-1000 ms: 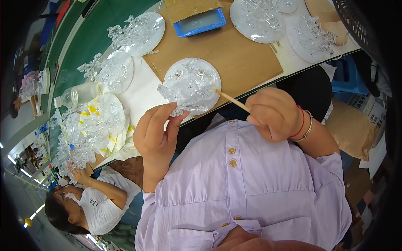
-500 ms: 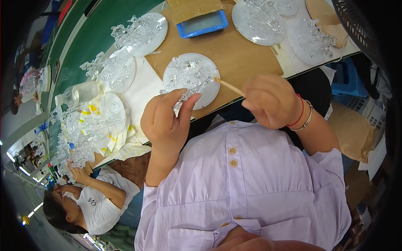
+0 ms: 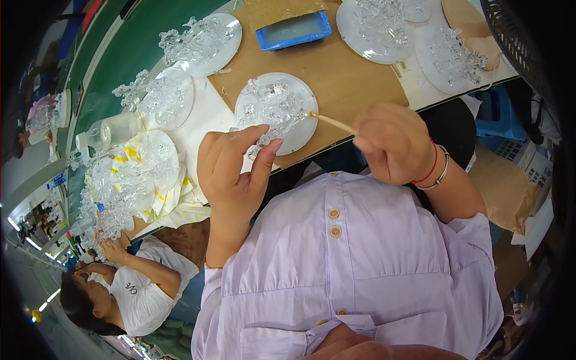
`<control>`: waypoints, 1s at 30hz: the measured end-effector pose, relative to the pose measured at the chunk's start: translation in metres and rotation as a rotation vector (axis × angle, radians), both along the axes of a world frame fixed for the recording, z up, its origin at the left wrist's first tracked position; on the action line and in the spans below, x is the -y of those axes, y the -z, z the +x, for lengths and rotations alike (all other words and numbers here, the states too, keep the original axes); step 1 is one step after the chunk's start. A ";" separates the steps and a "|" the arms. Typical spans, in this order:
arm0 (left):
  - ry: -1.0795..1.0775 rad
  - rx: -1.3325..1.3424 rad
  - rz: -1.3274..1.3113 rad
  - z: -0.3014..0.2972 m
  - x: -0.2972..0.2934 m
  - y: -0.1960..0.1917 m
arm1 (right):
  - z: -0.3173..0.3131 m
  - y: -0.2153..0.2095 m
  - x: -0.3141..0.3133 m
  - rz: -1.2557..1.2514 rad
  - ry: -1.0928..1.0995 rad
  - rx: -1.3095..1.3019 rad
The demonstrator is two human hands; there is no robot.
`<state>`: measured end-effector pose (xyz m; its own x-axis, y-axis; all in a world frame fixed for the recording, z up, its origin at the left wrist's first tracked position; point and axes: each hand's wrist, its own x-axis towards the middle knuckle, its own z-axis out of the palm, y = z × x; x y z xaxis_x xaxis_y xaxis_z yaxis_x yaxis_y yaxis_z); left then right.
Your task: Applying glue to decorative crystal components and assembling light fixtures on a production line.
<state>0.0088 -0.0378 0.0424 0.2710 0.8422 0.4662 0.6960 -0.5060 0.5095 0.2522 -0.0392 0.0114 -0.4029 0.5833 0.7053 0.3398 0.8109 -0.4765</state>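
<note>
Thumb and forefinger of my left hand (image 3: 233, 171) are closed around a small clear plastic piece (image 3: 258, 146) at the near left edge of a white round plate (image 3: 303, 141). Clusters of clear, faceted plastic pieces (image 3: 276, 108) cover much of that plate. In the closed fingers of my right hand (image 3: 393, 144) is a thin wooden stick (image 3: 336, 124). Its yellowish tip points left, over the plate's right edge by the clear pieces; whether it touches them I cannot tell.
Brown cardboard (image 3: 354, 90) lies under the plate. Beyond stands a blue tray (image 3: 294, 31) with pale contents, partly covered by a cardboard flap. More plates of clear pieces (image 3: 384, 42) stand around. At left are a clear bottle (image 3: 111, 132) and a co-worker (image 3: 141, 288) handling clear pieces.
My left hand has shifted slightly left, thumb and forefinger still at the clear piece. My right hand and the stick have moved a little to the right.
</note>
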 end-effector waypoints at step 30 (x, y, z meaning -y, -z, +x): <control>-0.025 -0.046 0.236 0.024 -0.021 0.010 | 0.000 -0.045 -0.057 0.253 0.350 -0.013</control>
